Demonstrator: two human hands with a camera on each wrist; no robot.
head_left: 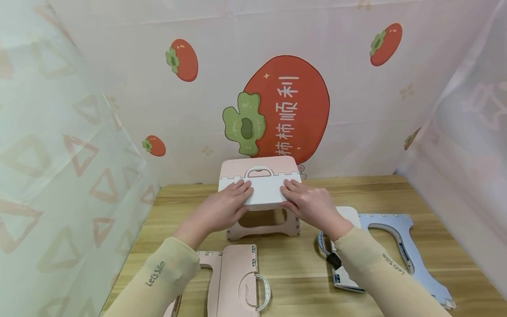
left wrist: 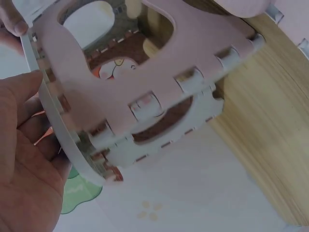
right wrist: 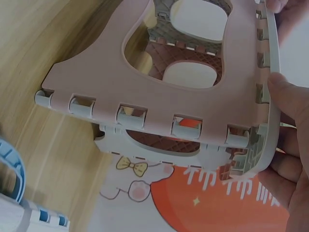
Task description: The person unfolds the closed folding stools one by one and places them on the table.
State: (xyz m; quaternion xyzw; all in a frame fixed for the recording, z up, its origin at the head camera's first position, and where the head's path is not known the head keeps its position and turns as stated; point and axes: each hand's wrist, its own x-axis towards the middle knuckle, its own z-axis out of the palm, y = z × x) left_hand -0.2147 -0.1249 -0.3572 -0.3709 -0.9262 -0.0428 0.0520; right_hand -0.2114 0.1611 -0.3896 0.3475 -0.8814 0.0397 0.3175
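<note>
A pink and white folding step stool [head_left: 266, 193] stands unfolded on its legs near the back of the table, its white carry handle [head_left: 259, 171] lying on the seat. My left hand [head_left: 227, 200] rests on the left side of the seat, fingers laid out over the top and thumb at the front edge. Opposite it, my right hand [head_left: 313, 202] presses on the right side in the same way. Both wrist views show the pink leg panel [left wrist: 111, 87] with its cut-out and hinge joints, and the ribbed underside beyond.
On the wooden table [head_left: 293, 281], a pink folding stool [head_left: 233, 281] lies flat at front left, partly under my left forearm. A blue and white folding stool [head_left: 424, 259] lies at right, behind my right forearm, with a black piece [head_left: 334, 260] by its handle. Printed sheets [head_left: 348, 132] enclose the table.
</note>
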